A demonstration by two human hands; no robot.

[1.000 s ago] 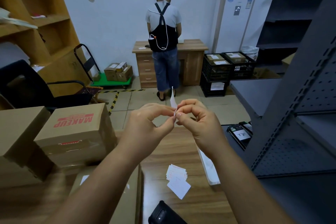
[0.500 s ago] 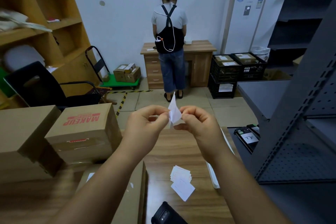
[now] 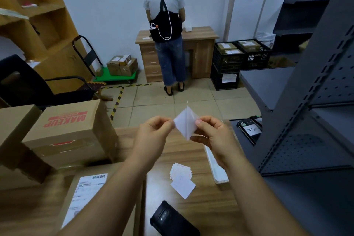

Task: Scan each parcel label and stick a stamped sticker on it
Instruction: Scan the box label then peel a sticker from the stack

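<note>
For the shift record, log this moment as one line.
step: peeling sticker | left hand: pinches it | right hand: pinches it | labelled parcel: waiting

Single head-worn view, wide-angle, looking forward and down. Both hands raised close before the lens; wooden table [image 3: 201, 207] beneath the fingers, tiled floor [image 3: 191, 101] and far wall [image 3: 115, 5] beyond the fingertips.

White sticker [image 3: 185, 123], brown box [image 3: 72, 136] with red lettering, green cart [image 3: 116, 77], black crates [image 3: 241, 56]
</note>
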